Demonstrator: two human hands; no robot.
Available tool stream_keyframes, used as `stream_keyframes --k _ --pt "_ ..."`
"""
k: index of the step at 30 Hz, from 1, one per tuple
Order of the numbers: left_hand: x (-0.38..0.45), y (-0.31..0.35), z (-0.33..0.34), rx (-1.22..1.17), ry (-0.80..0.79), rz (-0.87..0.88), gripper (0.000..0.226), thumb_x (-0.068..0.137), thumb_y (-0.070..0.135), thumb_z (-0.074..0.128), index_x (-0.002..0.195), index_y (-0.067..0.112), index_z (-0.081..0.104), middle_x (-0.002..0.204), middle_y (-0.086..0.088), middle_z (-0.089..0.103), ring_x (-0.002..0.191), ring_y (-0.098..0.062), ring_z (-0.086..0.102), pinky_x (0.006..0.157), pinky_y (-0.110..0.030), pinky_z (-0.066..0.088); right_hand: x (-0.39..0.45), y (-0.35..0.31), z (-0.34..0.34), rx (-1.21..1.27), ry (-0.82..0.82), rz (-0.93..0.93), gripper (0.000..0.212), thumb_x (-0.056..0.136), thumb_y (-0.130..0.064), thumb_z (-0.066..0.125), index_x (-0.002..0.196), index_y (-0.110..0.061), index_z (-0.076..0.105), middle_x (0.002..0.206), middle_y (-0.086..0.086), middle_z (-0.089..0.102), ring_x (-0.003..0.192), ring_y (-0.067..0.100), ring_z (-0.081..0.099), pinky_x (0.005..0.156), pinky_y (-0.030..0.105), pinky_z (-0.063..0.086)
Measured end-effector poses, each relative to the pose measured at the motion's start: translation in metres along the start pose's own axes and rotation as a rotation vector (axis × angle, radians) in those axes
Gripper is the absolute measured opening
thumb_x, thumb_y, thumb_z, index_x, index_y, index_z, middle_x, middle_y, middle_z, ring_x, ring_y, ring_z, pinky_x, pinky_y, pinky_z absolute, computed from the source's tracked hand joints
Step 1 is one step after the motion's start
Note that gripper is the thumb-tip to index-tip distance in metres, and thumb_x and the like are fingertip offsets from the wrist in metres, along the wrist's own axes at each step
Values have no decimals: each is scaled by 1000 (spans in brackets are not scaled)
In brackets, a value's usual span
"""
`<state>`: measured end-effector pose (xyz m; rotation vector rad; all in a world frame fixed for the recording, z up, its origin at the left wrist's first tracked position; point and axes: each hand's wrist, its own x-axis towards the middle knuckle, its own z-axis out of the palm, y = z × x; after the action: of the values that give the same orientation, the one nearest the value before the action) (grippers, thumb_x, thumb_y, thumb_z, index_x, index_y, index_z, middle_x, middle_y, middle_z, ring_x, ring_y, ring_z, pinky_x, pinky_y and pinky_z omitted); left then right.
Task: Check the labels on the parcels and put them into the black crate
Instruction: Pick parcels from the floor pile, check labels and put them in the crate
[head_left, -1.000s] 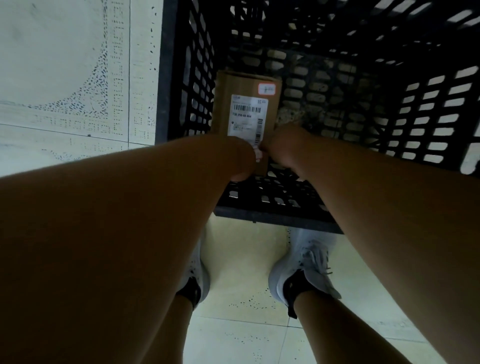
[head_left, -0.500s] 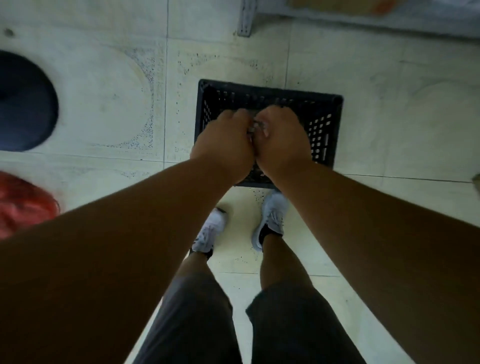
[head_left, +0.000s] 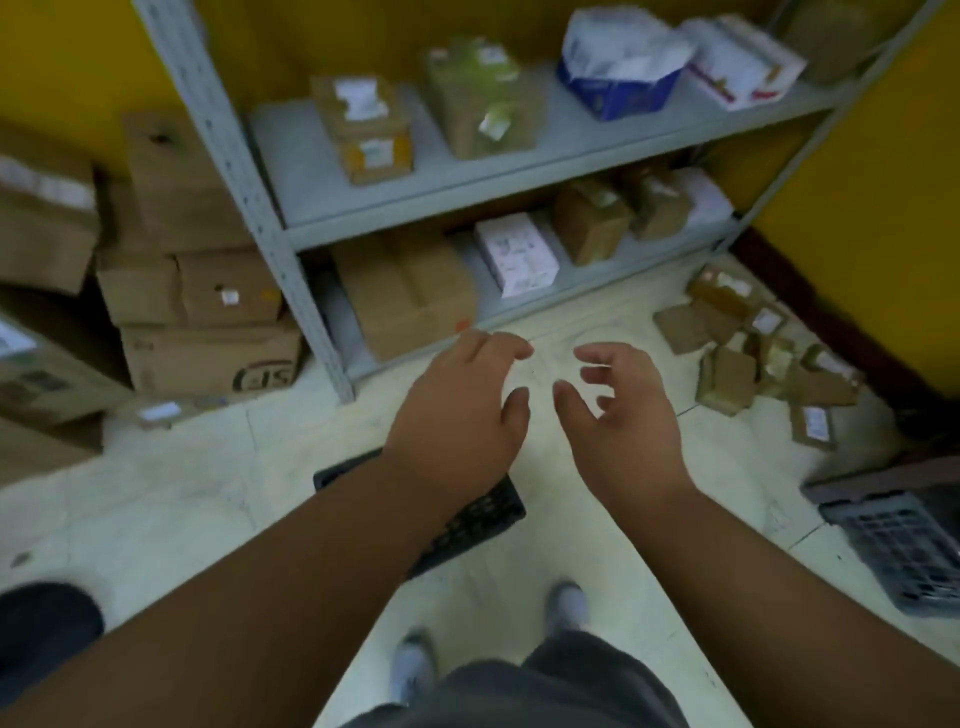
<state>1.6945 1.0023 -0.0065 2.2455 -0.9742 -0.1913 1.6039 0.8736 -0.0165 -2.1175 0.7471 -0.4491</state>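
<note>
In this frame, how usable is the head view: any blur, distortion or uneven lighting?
Head view: motion blur smears everything, so the labels on the shelf parcels cannot be read; wide-angle distortion bows the shelf uprights; lighting is dim and flat, without glare; the left hand and right hand are soft-edged, open and empty; the left forearm hides most of the black crate.

black crate (head_left: 483, 514), yellow wall (head_left: 857, 208), grey shelf (head_left: 311, 176).

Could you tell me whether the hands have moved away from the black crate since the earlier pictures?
Yes. The left hand and right hand have lifted out of the black crate and parted, now empty.
</note>
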Motion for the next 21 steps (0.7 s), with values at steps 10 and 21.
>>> stream_keyframes --k 10,21 --pt "82 194 109 -113 -77 252 31 96 30 55 127 31 52 121 14 53 99 0 53 83 -18 46 23 83 -203 -23 341 76 45 88 -28 72 128 -28 51 127 -10 50 118 1 46 94 15 37" --pt "165 318 266 -247 -183 187 32 93 25 58 124 29 52 118 12 54 98 -5 57 82 -25 53 53 215 -354 -77 445 293 61 85 -35 75 137 -25 43 122 -19 38 126 8 46 100 24 39"
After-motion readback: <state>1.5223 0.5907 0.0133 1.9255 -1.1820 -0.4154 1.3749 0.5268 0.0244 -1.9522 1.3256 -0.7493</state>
